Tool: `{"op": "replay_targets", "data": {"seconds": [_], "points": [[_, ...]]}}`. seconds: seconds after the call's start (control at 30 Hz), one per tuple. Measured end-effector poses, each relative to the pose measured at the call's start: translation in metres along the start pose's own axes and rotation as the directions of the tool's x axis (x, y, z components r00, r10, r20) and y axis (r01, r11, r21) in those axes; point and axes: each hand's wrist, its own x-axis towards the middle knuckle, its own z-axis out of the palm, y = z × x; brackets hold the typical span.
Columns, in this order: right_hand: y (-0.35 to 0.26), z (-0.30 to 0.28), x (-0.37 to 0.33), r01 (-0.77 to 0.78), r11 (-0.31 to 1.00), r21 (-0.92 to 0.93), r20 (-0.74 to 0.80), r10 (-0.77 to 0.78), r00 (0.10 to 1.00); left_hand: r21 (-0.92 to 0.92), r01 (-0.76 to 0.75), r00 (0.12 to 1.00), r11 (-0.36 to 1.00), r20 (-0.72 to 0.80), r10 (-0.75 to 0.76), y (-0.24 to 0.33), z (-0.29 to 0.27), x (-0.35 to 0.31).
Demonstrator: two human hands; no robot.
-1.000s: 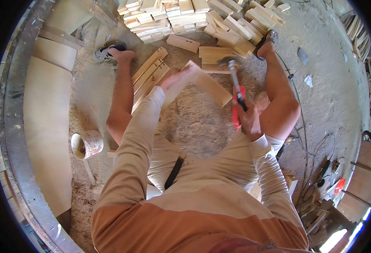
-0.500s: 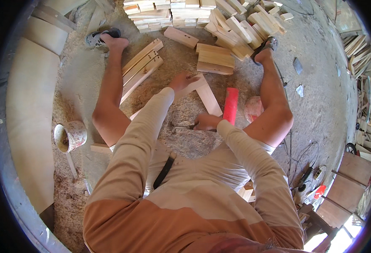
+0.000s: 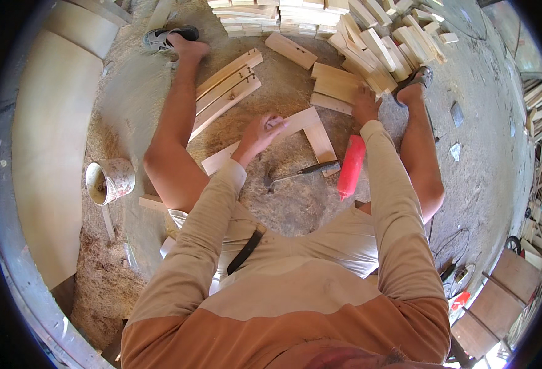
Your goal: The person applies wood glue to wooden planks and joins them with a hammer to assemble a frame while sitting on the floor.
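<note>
My left hand (image 3: 260,136) is closed with curled fingers above a wooden corner piece (image 3: 224,157) on the floor. Whatever it pinches is too small to make out. Two pale boards meet at a right angle in that piece, its shorter leg (image 3: 321,144) pointing towards me. My right hand (image 3: 365,106) reaches to the right end of several short wooden blocks (image 3: 335,83), fingers apart and touching them. Between my knees lies a hammer (image 3: 298,174), its dark handle end against the shorter leg. A red bottle (image 3: 351,166) lies right of it.
Several boards with dark screws or nails (image 3: 228,98) lie beside my left leg. Stacked timber (image 3: 277,18) and a loose pile (image 3: 394,52) stand at the far side. A dirty white bucket (image 3: 114,181) is at left, near a large leaning panel (image 3: 52,147). Cables (image 3: 455,246) lie at right.
My right hand has let go of the hammer and moved forward to the short blocks. My left hand has come off the corner piece's joint, nearer to me. The red bottle now lies at another angle.
</note>
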Motion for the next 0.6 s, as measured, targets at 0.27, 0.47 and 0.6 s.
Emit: {"op": "replay_targets", "data": {"seconds": [0.27,0.47,0.6], "points": [[-0.004,-0.06,-0.009,-0.019,0.931,0.364,-0.092,0.056,0.994,-0.059,0.058,0.996,0.997,0.072,-0.054,-0.009,-0.004,-0.005],[-0.043,-0.032,-0.089,-0.26,0.635,0.727,0.152,0.221,0.963,-0.229,0.197,0.971,0.953,0.183,-0.156,0.01,-0.002,-0.005],[-0.043,0.01,-0.131,-0.375,0.831,0.41,0.407,0.201,0.891,-0.319,0.24,0.954,0.917,0.252,-0.162,0.012,0.002,-0.007]]}}
